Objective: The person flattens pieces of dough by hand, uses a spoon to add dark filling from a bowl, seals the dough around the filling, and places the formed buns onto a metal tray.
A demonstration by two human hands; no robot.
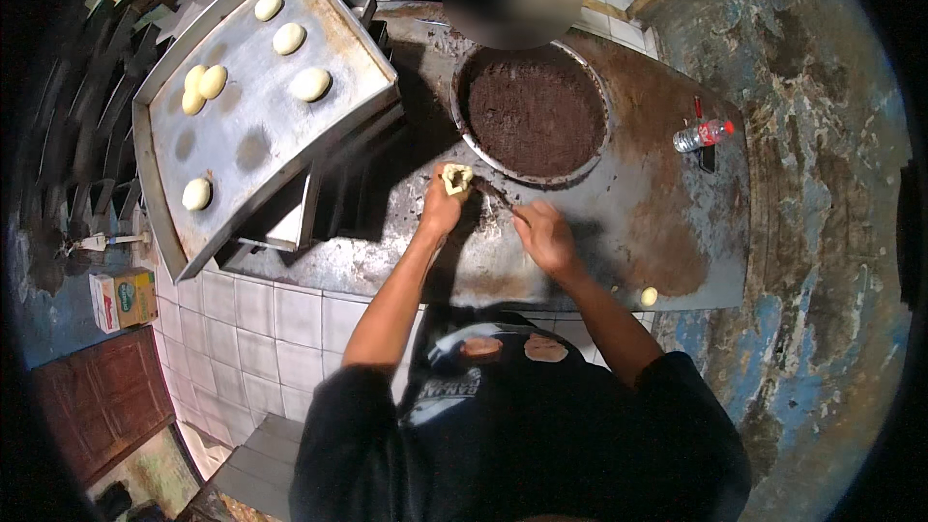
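My left hand (pixel 444 203) is closed around a piece of pale yellow dough (pixel 457 178), which has a hollow in its middle. Just to the right, my right hand (pixel 547 235) grips a thin dark tool (pixel 495 195), its far end close beside the dough. The shape of that end is too small to make out. Beyond both hands stands a wide round basin (pixel 607 126) filled with a dark brown, crumbly mass (pixel 532 111). A small pale dough piece (pixel 649 297) lies near the table's front edge, right of my right forearm.
On the left, a large metal tray (pixel 169 222) bearing several dough balls (pixel 310 84) sits on stacked trays. A clear plastic bottle (pixel 703 135) with a red cap lies on the right of the worn table (pixel 628 232). A cardboard box (pixel 124 300) is at far left.
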